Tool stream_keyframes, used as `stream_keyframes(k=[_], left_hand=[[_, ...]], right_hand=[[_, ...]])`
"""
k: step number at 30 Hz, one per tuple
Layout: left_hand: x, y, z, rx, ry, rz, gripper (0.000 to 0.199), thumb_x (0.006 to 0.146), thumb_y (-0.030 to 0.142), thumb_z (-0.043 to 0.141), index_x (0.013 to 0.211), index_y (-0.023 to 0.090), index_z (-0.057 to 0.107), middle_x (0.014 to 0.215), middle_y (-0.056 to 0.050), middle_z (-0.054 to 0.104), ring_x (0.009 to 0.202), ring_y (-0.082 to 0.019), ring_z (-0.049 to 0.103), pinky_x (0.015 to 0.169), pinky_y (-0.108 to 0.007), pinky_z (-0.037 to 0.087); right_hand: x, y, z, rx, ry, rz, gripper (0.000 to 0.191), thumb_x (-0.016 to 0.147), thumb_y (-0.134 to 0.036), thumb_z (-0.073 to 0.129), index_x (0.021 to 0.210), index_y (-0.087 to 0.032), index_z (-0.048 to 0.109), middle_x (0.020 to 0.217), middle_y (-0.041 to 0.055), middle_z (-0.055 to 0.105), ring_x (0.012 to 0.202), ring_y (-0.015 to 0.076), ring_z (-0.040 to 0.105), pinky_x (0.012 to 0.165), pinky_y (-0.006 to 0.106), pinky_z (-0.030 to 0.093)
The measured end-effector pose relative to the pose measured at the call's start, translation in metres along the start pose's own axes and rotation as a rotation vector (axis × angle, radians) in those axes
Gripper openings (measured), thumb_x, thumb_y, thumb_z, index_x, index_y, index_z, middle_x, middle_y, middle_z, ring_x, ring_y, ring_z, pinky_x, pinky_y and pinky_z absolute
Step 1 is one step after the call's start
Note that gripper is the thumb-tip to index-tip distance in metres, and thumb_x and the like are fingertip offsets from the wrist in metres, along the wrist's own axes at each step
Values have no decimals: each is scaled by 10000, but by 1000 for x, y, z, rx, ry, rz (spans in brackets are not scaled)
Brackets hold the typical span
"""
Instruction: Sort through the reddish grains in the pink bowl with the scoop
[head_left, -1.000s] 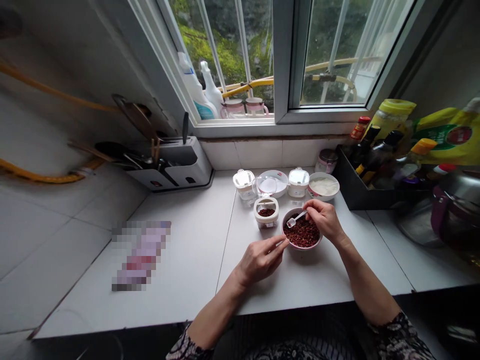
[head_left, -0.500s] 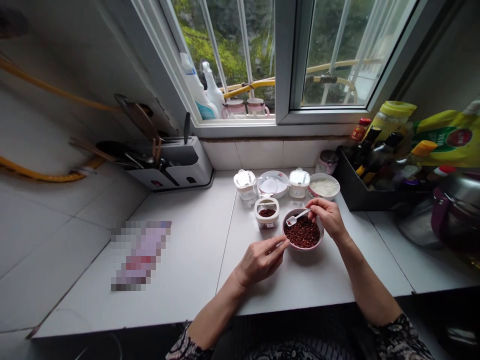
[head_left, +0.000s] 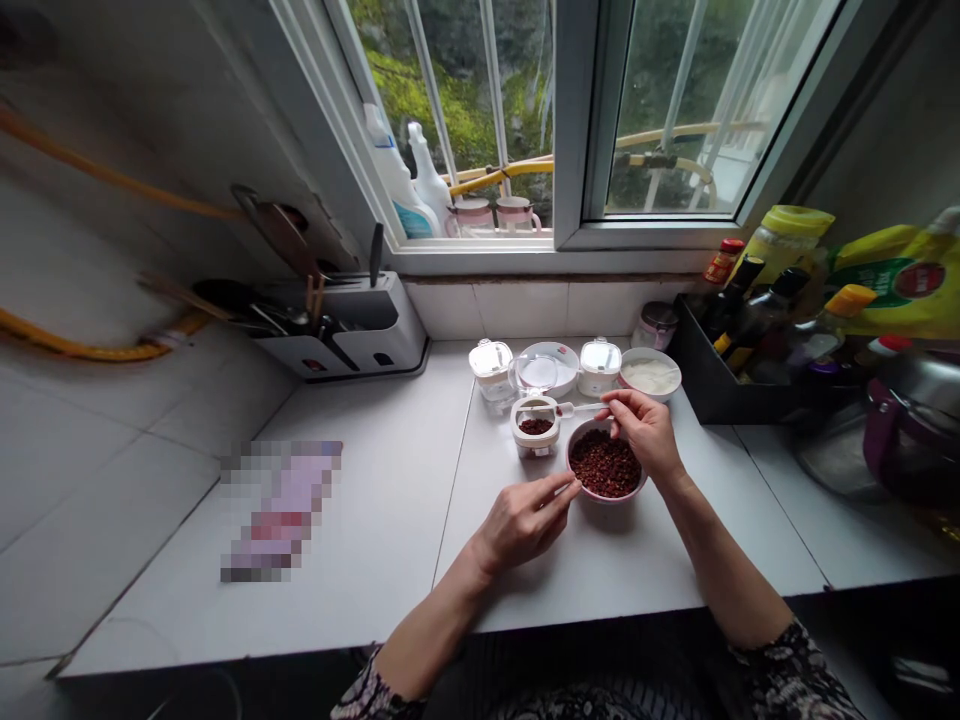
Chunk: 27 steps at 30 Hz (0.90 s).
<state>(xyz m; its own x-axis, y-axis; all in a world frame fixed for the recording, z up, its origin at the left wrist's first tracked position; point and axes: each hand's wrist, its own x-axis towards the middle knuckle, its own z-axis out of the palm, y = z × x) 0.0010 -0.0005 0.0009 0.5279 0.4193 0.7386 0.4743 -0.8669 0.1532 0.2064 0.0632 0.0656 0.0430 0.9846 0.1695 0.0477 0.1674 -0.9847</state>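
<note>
A grey knife block point(head_left: 337, 330) is standing against the wall at the left of the white counter point(head_left: 390, 590), and a pixelated packet point(head_left: 281, 510) is lying flat in front of it. The left hand point(head_left: 521, 522) is resting just beside the bowl, its fingertips point(head_left: 559, 490) pinching together on a thin pale stick point(head_left: 562, 489), which is too small to identify. Just behind it, a small square jar point(head_left: 535, 437) with a cream rim is sitting on the counter, holding a shallow layer of dark red peppercorns point(head_left: 535, 427). The pink-rimmed bowl point(head_left: 605, 500) is standing directly in front of the right hand, heaped with more peppercorns. The right hand point(head_left: 645, 432) is hovering over the bowl's far rim, its fingers point(head_left: 619, 400) clamped on a small white spoon point(head_left: 579, 408) that is pointing left toward the jar. A bowl of white paste point(head_left: 649, 377) is sitting beyond the hand, beside a black tray of bottles point(head_left: 735, 360).
</note>
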Motion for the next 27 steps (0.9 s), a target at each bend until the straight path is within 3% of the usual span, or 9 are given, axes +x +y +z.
stream_keyframes(k=[4, 8, 11, 13, 17, 21, 27], left_hand=[[0, 0, 0, 0, 2, 2, 402, 939, 97, 483, 1331, 159, 544, 1127, -142, 712, 944, -191, 732, 759, -276, 628], [0, 0, 0, 12, 5, 1, 398, 943, 98, 477, 1330, 158, 548, 1133, -144, 712, 926, -189, 734, 742, -277, 631], [0, 0, 0, 14, 8, 3, 385, 947, 94, 470, 1317, 156, 558, 1130, -142, 713, 919, -185, 734, 736, -277, 633], [1, 0, -1, 14, 5, 5, 373, 947, 95, 477, 1306, 152, 563, 1125, -141, 714, 932, -186, 731, 741, -279, 633], [1, 1, -2, 10, 1, 5, 345, 942, 92, 491, 1275, 136, 569, 1111, -141, 715, 932, -188, 730, 732, -276, 631], [2, 1, -3, 11, 1, 13, 356, 945, 92, 480, 1289, 141, 561, 1100, -142, 715, 918, -182, 732, 726, -266, 628], [2, 1, -3, 4, -9, 9, 347, 932, 80, 496, 1265, 125, 584, 1108, -148, 711, 938, -185, 725, 750, -267, 622]], right_hand=[[-7, 1, 13, -165, -3, -185, 232, 909, -374, 547, 967, -183, 664, 779, 47, 740, 513, 121, 553, 559, 280, 484], [-12, 2, 18, -526, -140, -581, 215, 935, -202, 484, 983, -210, 694, 835, 51, 769, 686, 176, 660, 806, 371, 483], [-12, 0, 14, -625, -197, -755, 256, 926, -140, 450, 974, -204, 693, 849, 49, 773, 706, 176, 678, 840, 385, 455], [-12, -2, 6, -596, -133, -730, 232, 930, -162, 463, 965, -204, 688, 814, 40, 761, 705, 180, 674, 814, 375, 465], [-11, -3, -15, -516, -1, -478, 180, 900, -220, 498, 869, -217, 675, 677, 17, 690, 704, 200, 645, 722, 340, 489], [-8, 1, -27, -544, -64, -355, 177, 844, -208, 495, 761, -214, 651, 614, 5, 642, 638, 183, 598, 666, 306, 467], [-9, 8, -16, -635, -185, -371, 204, 810, -194, 466, 732, -212, 653, 697, 19, 697, 666, 173, 590, 689, 291, 441]])
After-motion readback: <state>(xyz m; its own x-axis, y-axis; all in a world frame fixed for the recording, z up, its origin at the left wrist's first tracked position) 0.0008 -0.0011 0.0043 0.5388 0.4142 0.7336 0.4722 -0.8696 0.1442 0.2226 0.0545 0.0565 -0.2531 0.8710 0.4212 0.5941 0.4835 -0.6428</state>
